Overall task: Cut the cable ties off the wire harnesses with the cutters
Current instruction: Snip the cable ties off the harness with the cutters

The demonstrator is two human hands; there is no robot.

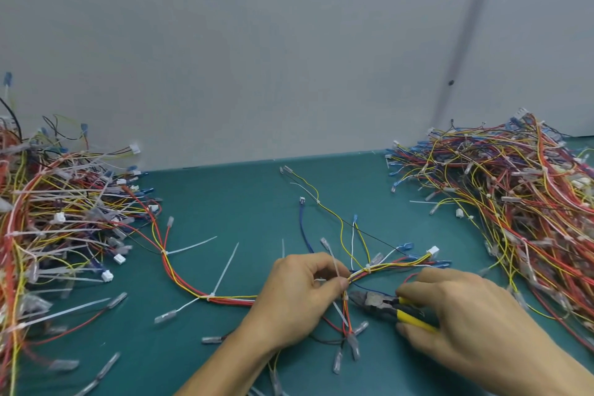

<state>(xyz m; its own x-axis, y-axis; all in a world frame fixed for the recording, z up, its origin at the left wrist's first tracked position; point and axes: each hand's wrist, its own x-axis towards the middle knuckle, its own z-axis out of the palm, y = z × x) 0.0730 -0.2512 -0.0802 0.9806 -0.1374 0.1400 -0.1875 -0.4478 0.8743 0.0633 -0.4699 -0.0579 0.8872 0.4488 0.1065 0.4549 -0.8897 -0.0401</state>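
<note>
harness [385, 267] near centre of worktop [225, 196] | left hand [299, 296] pinches it at a cable tie [336, 267], I judge to steady it for the cut | right hand [466, 315] curls round the cutters [379, 302], nose just beside the bundle | I note tangled left pile [58, 219] and right pile [514, 196]; stray branch wires crowd the nose

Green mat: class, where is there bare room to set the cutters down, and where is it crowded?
Bare mat lies at the back, between the left pile and the harness, below the wall. Crowded: the right pile, and around the left hand and the right hand gripping the cutters.
</note>
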